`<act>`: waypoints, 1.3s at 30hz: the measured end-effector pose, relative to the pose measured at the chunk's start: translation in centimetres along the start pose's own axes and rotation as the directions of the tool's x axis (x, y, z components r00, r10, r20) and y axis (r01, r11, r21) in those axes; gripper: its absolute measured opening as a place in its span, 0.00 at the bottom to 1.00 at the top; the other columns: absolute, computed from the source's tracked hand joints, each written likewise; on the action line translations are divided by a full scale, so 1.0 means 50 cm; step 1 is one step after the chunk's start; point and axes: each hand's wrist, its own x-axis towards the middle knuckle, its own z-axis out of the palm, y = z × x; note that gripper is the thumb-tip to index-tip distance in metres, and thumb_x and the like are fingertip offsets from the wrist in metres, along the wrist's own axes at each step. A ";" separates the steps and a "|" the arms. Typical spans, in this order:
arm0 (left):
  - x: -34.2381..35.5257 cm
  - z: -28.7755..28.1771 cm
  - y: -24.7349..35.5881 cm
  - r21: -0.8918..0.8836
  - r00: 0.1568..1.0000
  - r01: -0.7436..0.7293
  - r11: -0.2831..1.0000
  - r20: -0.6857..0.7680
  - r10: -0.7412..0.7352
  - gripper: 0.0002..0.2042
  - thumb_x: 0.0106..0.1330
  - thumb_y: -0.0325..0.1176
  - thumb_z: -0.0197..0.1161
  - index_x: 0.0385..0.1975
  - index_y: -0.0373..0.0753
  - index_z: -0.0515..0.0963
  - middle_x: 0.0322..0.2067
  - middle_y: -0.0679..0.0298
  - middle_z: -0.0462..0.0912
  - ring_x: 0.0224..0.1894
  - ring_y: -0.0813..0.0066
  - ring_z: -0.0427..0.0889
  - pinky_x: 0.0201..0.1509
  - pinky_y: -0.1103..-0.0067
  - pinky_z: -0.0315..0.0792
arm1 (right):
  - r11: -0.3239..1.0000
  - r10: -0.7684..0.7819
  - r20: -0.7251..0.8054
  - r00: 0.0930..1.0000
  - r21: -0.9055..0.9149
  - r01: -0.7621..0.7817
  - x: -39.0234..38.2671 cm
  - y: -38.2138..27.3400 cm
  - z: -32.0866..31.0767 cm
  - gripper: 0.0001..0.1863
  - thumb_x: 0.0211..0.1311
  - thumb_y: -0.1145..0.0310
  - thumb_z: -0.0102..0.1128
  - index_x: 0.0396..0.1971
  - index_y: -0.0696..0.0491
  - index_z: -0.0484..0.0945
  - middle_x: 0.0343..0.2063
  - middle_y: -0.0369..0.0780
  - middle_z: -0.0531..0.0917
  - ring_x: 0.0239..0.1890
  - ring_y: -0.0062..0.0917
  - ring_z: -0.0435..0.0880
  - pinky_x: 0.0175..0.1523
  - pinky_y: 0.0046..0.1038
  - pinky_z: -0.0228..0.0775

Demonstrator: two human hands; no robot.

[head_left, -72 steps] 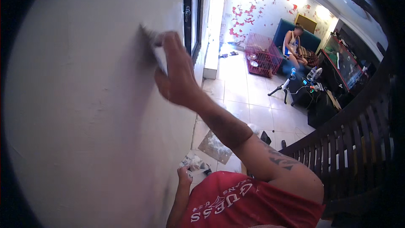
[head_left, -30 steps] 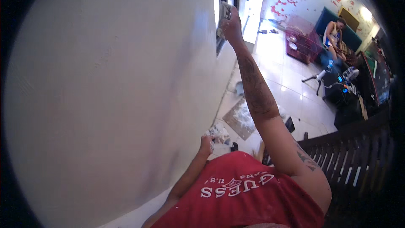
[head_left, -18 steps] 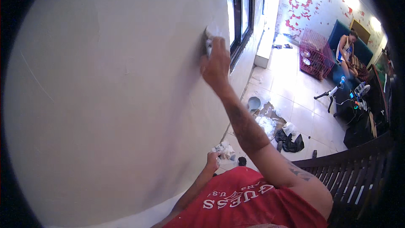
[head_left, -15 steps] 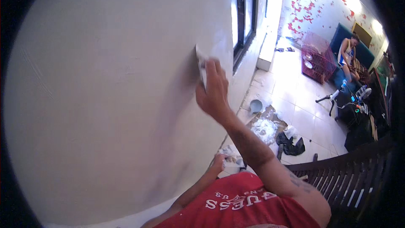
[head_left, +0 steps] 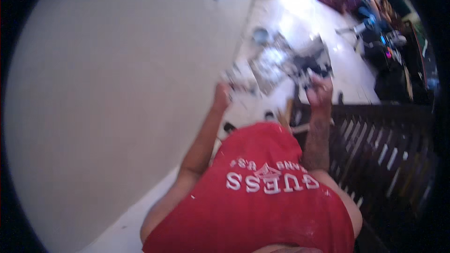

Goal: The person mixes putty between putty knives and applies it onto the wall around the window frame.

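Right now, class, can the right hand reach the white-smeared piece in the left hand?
Likely yes: the right hand, holding a blurred grey blade, is apart from the white-smeared piece in the left hand, but nothing visible blocks the gap.

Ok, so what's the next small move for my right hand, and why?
Perhaps bring the right hand, with its grey blade, over to the left hand: the blade is off the wall, the hands are apart, and the left one holds a white-smeared item, though blur hides detail.
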 end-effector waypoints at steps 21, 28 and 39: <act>0.030 0.340 0.082 -0.316 0.774 -0.229 0.921 -0.633 -0.024 0.09 0.55 0.24 0.47 0.36 0.35 0.67 0.32 0.60 0.73 0.33 0.72 0.75 0.32 0.77 0.73 | 0.886 -0.230 0.772 0.593 -0.086 0.456 0.148 0.062 0.006 0.26 0.33 0.87 0.46 0.40 0.53 0.66 0.42 0.47 0.65 0.47 0.41 0.63 0.51 0.32 0.55; 0.043 0.312 0.082 -0.157 0.760 -0.269 0.950 -0.641 0.109 0.09 0.55 0.24 0.46 0.36 0.36 0.68 0.32 0.60 0.73 0.33 0.71 0.75 0.33 0.76 0.73 | 0.916 0.031 0.772 0.635 -0.276 0.290 0.239 0.105 -0.040 0.32 0.27 0.91 0.34 0.43 0.58 0.63 0.43 0.48 0.65 0.50 0.40 0.62 0.54 0.28 0.52; 0.067 0.336 -0.003 -0.145 0.779 -0.113 0.983 -0.628 -0.003 0.17 0.53 0.23 0.42 0.45 0.32 0.63 0.41 0.56 0.70 0.40 0.67 0.73 0.42 0.70 0.71 | 0.977 0.163 0.755 0.635 -0.214 0.004 0.227 -0.003 -0.088 0.31 0.38 0.80 0.46 0.51 0.58 0.56 0.50 0.52 0.59 0.55 0.39 0.54 0.59 0.31 0.41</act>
